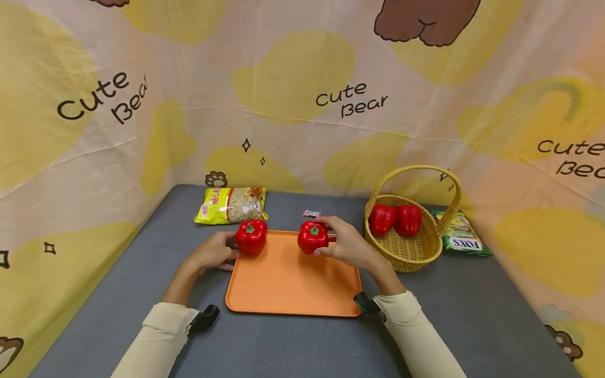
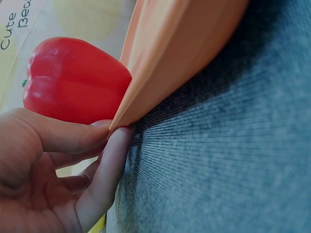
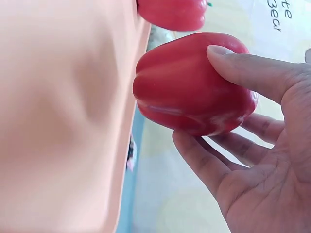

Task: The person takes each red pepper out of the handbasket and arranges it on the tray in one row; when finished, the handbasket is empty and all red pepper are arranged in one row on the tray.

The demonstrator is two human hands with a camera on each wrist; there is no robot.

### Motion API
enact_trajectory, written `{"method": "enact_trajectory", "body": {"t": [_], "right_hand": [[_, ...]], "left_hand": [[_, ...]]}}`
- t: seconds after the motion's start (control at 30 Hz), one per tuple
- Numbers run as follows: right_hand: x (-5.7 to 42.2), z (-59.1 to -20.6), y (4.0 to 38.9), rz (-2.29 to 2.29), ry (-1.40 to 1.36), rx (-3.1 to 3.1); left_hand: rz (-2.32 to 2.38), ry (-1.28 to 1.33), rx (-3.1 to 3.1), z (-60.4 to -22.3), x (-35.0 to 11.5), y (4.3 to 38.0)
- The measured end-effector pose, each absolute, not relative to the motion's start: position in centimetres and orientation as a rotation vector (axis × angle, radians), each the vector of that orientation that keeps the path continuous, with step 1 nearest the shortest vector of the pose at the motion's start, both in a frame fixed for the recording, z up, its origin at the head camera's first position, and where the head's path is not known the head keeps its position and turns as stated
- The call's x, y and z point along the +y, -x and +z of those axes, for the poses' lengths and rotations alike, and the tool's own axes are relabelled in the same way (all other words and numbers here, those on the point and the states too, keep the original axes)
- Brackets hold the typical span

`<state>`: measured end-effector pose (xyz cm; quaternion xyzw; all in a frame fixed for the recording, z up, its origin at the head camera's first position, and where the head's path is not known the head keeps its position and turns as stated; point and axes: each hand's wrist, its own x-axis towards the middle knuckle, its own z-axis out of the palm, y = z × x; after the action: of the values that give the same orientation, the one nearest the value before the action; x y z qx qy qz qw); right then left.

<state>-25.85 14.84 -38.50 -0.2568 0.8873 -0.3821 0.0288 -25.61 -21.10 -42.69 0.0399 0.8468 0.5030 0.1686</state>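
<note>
An orange tray point(image 1: 294, 281) lies on the grey table. At its left edge my left hand point(image 1: 214, 252) pinches the rim, thumb above and a finger beneath in the left wrist view. Right beside that thumb, a red bell pepper point(image 2: 73, 80) sits at the tray's far left corner, green stem up in the head view. My right hand point(image 1: 348, 245) grips another red bell pepper point(image 3: 192, 85) between thumb and fingers, over the far part of the tray. In the right wrist view this pepper appears held just off the tray's surface.
A wicker basket point(image 1: 405, 265) with a tall handle holds two red bell peppers point(image 1: 407, 219) to the right. Behind it lies a green FOX'S packet point(image 1: 464, 239). A yellow food bag point(image 1: 231, 206) and a small pink wrapper point(image 1: 311, 213) lie beyond the tray.
</note>
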Motion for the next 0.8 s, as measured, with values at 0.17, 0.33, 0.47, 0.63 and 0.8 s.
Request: {"method": "enact_trajectory", "body": {"t": [0.17, 0.33, 0.47, 0.63, 0.8], "right_hand": [[13.3, -38.8, 26.1, -1.173, 0.766, 2.729], [11.9, -39.2, 26.5, -1.206, 0.732, 2.698], [10.9, -39.3, 26.6, -1.220, 0.711, 2.663], [9.8, -39.4, 26.7, -1.216, 0.718, 2.646], [8.9, -39.7, 27.0, -1.191, 0.740, 2.654]], "left_hand": [[1.432, -0.122, 2.406, -42.7, -21.1, 25.5], [1.431, -0.113, 2.407, -42.8, -21.1, 25.5], [1.426, -0.108, 2.411, -42.8, -21.0, 25.5], [1.413, -0.106, 2.421, -42.5, -20.9, 25.4], [1.412, -0.105, 2.426, -42.5, -20.9, 25.3]]}}
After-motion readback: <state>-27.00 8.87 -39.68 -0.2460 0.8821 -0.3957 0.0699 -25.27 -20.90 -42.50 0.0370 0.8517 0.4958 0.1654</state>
